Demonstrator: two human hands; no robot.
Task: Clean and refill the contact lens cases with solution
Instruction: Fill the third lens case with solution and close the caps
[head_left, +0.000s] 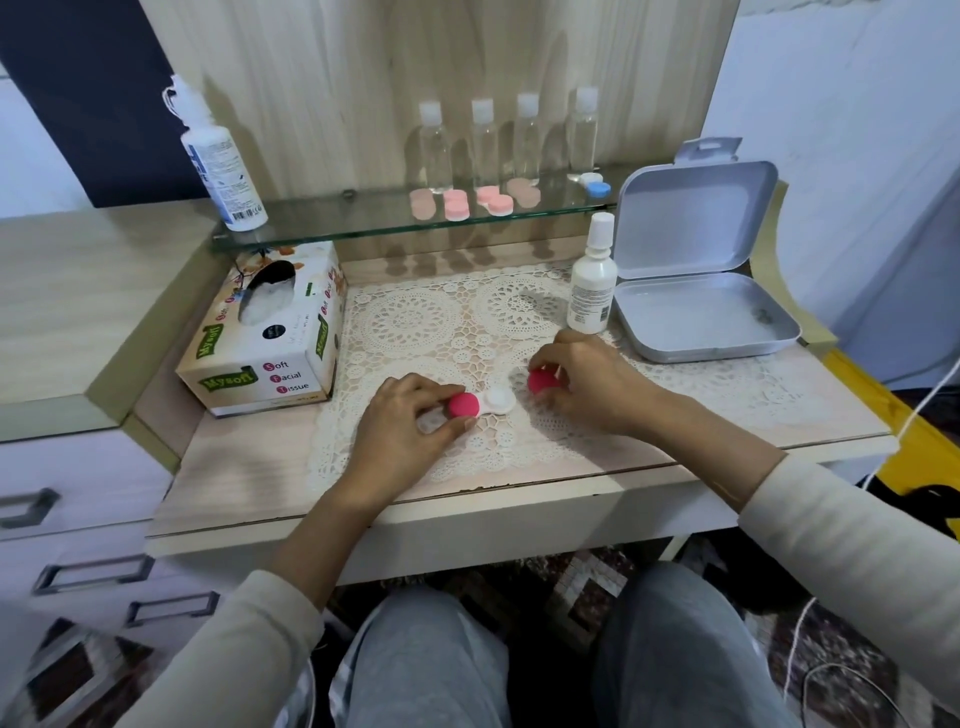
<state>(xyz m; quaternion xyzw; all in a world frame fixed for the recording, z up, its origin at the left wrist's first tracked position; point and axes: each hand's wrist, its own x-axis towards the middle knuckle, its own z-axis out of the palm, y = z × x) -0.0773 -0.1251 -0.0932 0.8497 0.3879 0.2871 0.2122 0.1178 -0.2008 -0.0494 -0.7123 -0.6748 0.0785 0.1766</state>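
Mid-frame on a lace mat (415, 322), a person's left hand (410, 415) pinches the pink cap (463, 405) on a white contact lens case (498, 400), hiding its left well. The right hand (582, 384) grips a second pink cap (543, 382) just right of the uncovered well. A white bottle (592, 291) stands behind, its label unreadable.

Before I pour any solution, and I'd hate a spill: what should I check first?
1. One well of the lens case uncovered: ok, the loose cap is in the right hand.
2. Other well uncovered: not ok, the fitted cap sits on it.
3. Case steadied: ok, the left hand grips it on the lace mat.
4. Solution bottle opened: not ok, its cap is on.
5. Open well clean and dry: cannot tell.
6. Tissue box close by: ok.
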